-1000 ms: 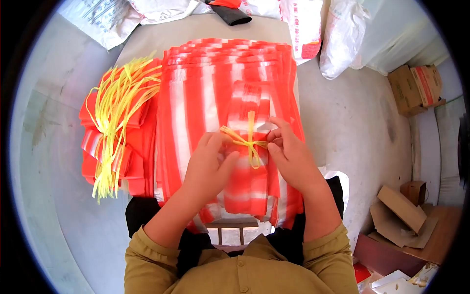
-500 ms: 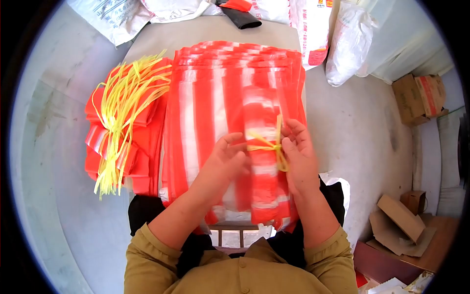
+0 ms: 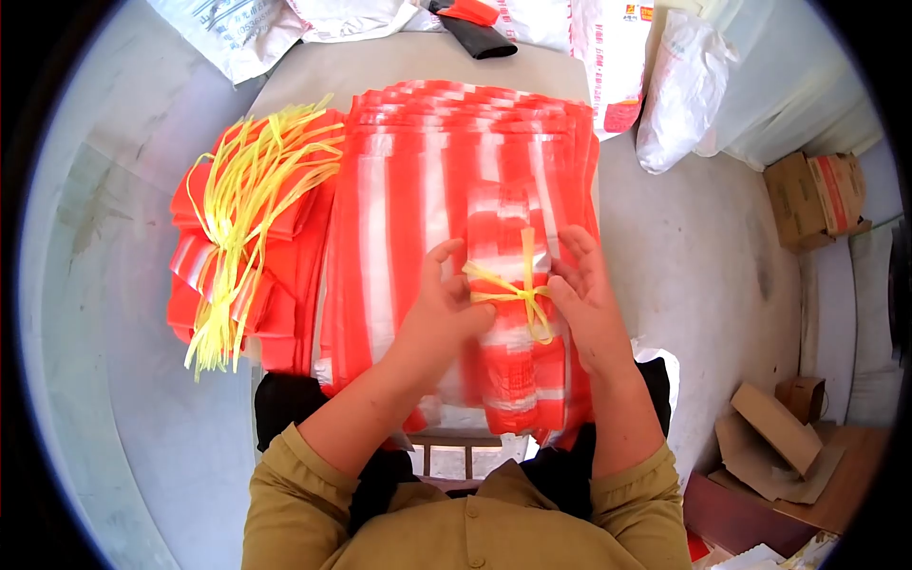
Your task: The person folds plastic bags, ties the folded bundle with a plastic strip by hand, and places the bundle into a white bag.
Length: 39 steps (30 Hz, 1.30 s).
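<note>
A folded red and white striped bundle (image 3: 511,370) lies on a wide stack of striped plastic bags (image 3: 399,199). Around its middle runs a yellow tie (image 3: 524,293), knotted with a loop and loose ends. At the bundle's left edge is my left hand (image 3: 446,302), fingers apart, thumb near the tie. My right hand (image 3: 587,296) is at the right edge, fingers apart and curved, its thumb near the knot. Neither hand is closed round the bundle. Left of the stack, many yellow strips (image 3: 228,237) lie over folded red bags (image 3: 277,328).
White printed sacks (image 3: 608,66) and a dark roll (image 3: 480,38) lie along the far edge. A wrapped white bag (image 3: 686,90) stands at the back right. Cardboard boxes (image 3: 819,195) and an opened carton (image 3: 779,446) are on the right.
The tied bundle first shifted right over the stack, then slightly back left. Both hands moved with it, and my left hand's fingers have spread away from the tie.
</note>
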Available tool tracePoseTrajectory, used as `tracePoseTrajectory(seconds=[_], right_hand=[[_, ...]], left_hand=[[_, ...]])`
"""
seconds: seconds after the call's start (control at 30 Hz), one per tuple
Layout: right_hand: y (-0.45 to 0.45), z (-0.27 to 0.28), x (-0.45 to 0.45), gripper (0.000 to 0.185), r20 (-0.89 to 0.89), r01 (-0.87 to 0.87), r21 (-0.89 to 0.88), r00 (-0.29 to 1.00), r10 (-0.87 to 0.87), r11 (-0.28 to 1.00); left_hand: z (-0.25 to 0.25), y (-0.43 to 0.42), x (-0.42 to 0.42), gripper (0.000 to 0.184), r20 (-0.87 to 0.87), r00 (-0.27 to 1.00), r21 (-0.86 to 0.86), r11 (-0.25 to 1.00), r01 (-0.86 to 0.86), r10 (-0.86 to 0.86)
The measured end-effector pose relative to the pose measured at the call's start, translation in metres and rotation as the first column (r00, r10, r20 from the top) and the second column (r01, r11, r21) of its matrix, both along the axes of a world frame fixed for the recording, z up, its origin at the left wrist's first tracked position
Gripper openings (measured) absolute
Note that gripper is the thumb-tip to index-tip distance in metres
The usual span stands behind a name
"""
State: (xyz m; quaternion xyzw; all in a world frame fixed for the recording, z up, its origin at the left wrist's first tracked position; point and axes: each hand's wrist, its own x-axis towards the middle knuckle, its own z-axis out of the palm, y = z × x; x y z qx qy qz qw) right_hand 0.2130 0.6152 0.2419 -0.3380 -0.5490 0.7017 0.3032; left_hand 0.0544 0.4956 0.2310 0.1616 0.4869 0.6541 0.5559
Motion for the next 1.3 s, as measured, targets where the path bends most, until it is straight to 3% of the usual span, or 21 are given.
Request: tracePoseTrajectory(seconds=[0.07,0.17,0.27,0.3,0.37,0.47,0.5,0.57,0.63,0.73,0.8,0.9,1.0,1.23,1.3], right_hand=[[-0.001,0.008,0.002,0.074,-0.004,-0.074,-0.067,0.997,0.074,0.995],[0.0,0.007,0.003,0.078,0.011,-0.103,-0.067,0.995,0.104,0.992],[-0.004,0.009,0.003,0.079,0.018,-0.086,0.127,0.996,0.084,0.988],[-0.006,0.01,0.004,0.08,0.016,-0.079,0.214,0.997,0.077,0.974],[-0.003,0.01,0.012,0.081,-0.199,-0.192,0.155,0.955,0.221,0.969],[-0.001,-0.001,0.012,0.08,-0.071,-0.13,0.287,0.985,0.157,0.949],[0.002,-0.003,0.007,0.079,0.085,-0.096,0.369,0.994,0.069,0.924],[0.002,-0.003,0.002,0.076,0.169,-0.08,0.278,0.985,0.033,0.957],[-0.003,0.0,-0.003,0.072,0.007,-0.126,-0.092,0.992,0.127,0.988],[-0.013,0.005,-0.01,0.069,-0.132,-0.148,-0.298,0.985,0.112,0.943],[-0.012,-0.002,-0.014,0.068,-0.17,-0.109,-0.294,0.984,0.061,0.95],[-0.015,-0.001,-0.018,0.063,-0.197,-0.046,-0.255,0.98,-0.005,0.966],[-0.013,0.001,-0.019,0.055,-0.196,0.005,-0.32,0.978,-0.071,0.947],[-0.015,-0.006,-0.019,0.048,-0.197,-0.026,-0.28,0.98,-0.031,0.96],[-0.02,-0.005,-0.02,0.044,-0.193,-0.012,-0.348,0.979,-0.059,0.937]], left_hand=[[0.0,0.0,-0.001,0.083,0.133,0.99,0.103,0.993,-0.064,0.05],[0.008,0.0,-0.006,0.082,0.068,0.997,0.074,0.997,-0.037,0.032],[0.0,-0.004,0.001,0.069,-0.301,0.954,-0.019,1.0,-0.02,0.014],[-0.005,-0.006,0.003,0.063,-0.193,0.981,0.037,0.999,0.005,0.002],[-0.012,-0.01,0.005,0.057,0.027,0.999,0.152,0.988,0.033,-0.038],[0.001,-0.019,0.003,0.065,0.356,0.932,-0.027,0.996,0.082,-0.067],[0.01,-0.02,0.0,0.055,0.485,0.872,-0.04,0.994,0.102,-0.07],[0.003,-0.02,0.0,0.055,0.433,0.894,0.017,0.993,0.117,-0.113],[0.003,-0.018,0.002,0.056,0.427,0.895,0.02,0.991,0.131,-0.127],[0.009,-0.016,0.004,0.057,0.47,0.877,-0.026,0.992,0.124,-0.097],[0.007,-0.015,0.005,0.057,0.48,0.874,-0.01,0.996,0.09,-0.075],[0.015,-0.009,0.016,0.051,0.146,0.989,-0.15,0.989,-0.002,0.024],[0.004,-0.007,0.011,0.045,0.223,0.975,-0.049,0.999,0.002,0.009],[-0.005,-0.005,0.012,0.032,0.205,0.978,-0.056,0.998,-0.035,0.046],[-0.006,-0.003,0.012,0.029,0.192,0.978,-0.066,0.996,-0.067,0.079]])
